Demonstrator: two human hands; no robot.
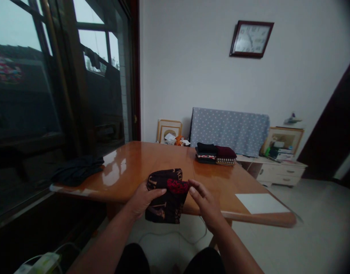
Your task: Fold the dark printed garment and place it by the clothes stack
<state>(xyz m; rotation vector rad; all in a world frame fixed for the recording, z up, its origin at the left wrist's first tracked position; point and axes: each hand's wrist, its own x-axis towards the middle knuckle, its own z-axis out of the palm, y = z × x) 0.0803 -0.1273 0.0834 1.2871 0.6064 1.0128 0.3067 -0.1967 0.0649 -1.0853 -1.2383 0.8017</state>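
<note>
A dark folded garment (166, 207) with gold lettering and a red patterned patch is held up at the near edge of the table. My left hand (143, 199) grips its left side, thumb across the front and fingers behind. At the upper right corner, beside the red patch, my right hand (202, 196) pinches the cloth between thumb and fingers. The garment's lower part hangs in front of the table edge. What kind of garment it is, I cannot tell.
On the glossy wooden table (152, 152) stand folded clothes in two stacks (206, 152) at the back right. Dark crumpled cloth (77, 171) lies at the left end, a white sheet (262, 203) at the right. A cable (175, 233) runs along the floor below.
</note>
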